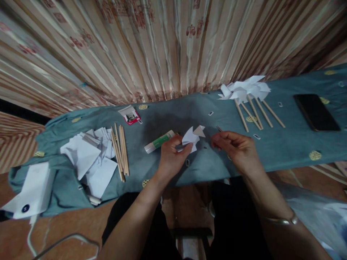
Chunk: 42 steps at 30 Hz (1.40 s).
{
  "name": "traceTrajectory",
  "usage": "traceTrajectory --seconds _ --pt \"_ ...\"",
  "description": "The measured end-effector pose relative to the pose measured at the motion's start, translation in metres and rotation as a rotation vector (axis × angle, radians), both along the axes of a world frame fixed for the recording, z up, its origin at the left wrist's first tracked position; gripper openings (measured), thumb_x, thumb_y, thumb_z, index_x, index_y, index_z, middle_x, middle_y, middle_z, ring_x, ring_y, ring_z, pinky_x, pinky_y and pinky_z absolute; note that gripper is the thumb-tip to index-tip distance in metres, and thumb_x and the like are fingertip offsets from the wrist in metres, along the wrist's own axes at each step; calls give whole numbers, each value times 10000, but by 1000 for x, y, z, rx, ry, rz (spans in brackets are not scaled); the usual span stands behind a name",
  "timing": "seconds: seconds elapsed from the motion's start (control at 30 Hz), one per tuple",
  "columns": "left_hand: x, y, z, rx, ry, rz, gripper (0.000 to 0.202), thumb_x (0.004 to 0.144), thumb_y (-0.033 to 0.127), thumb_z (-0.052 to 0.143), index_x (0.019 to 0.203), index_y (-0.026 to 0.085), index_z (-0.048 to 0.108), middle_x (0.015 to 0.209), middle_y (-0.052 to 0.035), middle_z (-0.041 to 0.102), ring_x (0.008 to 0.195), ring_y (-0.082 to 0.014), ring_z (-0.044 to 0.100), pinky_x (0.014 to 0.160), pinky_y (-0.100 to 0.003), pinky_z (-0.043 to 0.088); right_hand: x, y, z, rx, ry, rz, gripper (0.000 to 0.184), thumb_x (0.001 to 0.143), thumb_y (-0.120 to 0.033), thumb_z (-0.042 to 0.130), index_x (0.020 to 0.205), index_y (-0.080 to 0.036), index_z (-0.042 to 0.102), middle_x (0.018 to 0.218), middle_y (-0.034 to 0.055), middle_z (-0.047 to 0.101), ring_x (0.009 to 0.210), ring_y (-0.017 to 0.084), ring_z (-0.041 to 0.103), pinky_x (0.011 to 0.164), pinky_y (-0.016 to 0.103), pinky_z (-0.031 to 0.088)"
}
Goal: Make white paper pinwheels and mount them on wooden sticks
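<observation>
Between the thumb and fingers of my left hand (175, 150) is a folded white paper pinwheel head (190, 139), its points curled inward and one corner sticking out to the right. My right hand (234, 144) is to its right, apart from the paper, fingers pinched together. A thin, small pin-like thing (219, 128) shows at those fingertips, too small to name surely. Just behind my left hand lies a green and white glue stick (159, 141). Farther back is an open red and white box (130, 115) with small silvery pieces inside.
White paper squares (89, 151) lie piled at left, beside several wooden sticks (120, 151). At back right lie several white pinwheels (245, 89) on sticks, then a black phone (316, 112). A white device (38, 187) with a cable rests at the left edge. A curtain (173, 50) hangs behind.
</observation>
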State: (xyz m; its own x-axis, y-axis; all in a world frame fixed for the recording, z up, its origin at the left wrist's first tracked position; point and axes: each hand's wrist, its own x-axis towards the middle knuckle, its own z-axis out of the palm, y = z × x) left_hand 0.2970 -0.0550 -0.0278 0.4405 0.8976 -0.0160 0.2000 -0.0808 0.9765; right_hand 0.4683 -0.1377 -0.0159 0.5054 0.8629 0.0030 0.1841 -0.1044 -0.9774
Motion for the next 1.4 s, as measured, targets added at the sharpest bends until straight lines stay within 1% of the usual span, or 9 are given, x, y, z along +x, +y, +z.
traceTrajectory --seconds 0.07,0.17,0.33,0.43,0.63,0.77,0.93,1.13,1.4 --pt "0 -1 2 88 36 -17 100 780 250 653 719 176 682 762 -21 687 704 -148 612 701 -278 474 -5 5 3 33 170 20 297 736 -479 729 622 -213 664 573 -5 621 523 121 491 513 270 389" --pt "1 -3 3 167 60 -53 87 790 249 649 733 193 683 779 -23 687 732 -152 615 710 -277 471 -10 10 7 58 321 42 369 686 -541 764 577 -208 648 546 -13 582 519 108 453 506 268 364" --pt "3 -5 4 173 45 -61 97 781 245 651 708 191 685 764 -27 681 713 -151 611 691 -271 463 -14 14 8 45 431 55 330 583 -484 850 556 -206 673 517 -26 563 512 92 435 502 256 332" --pt "4 -6 3 87 2 -34 91 765 236 655 702 181 691 727 -17 681 693 -148 604 686 -271 462 -17 15 8 31 419 58 272 565 -421 865 580 -210 695 515 -32 570 505 88 429 495 252 322" --pt "7 -6 0 -214 -149 9 116 696 268 712 741 163 735 718 -10 709 648 -136 596 634 -257 460 -20 16 9 47 318 102 241 647 -356 803 534 -208 650 523 -34 554 510 94 436 508 259 354" --pt "10 -9 2 -342 -235 18 125 649 260 745 717 156 737 688 -6 710 615 -124 592 619 -248 461 -21 16 10 77 289 121 219 678 -296 771 528 -203 640 527 -39 553 514 89 456 528 250 378" --pt "11 -11 3 -407 -276 18 125 638 258 755 692 149 730 650 0 693 594 -113 578 611 -241 444 -22 17 10 54 301 114 197 638 -281 784 539 -202 634 522 -44 558 512 92 480 518 242 394" --pt "11 -11 4 -423 -298 33 134 605 261 773 669 153 728 647 4 689 582 -103 562 591 -231 432 -22 17 10 30 275 107 205 634 -302 790 553 -197 634 531 -41 567 514 92 493 505 234 406" --pt "12 -12 8 -487 -346 35 166 557 262 815 660 163 732 661 0 705 601 -115 584 626 -246 472 -23 15 9 6 252 83 187 614 -281 799 590 -194 635 588 -30 615 528 91 519 499 227 425"
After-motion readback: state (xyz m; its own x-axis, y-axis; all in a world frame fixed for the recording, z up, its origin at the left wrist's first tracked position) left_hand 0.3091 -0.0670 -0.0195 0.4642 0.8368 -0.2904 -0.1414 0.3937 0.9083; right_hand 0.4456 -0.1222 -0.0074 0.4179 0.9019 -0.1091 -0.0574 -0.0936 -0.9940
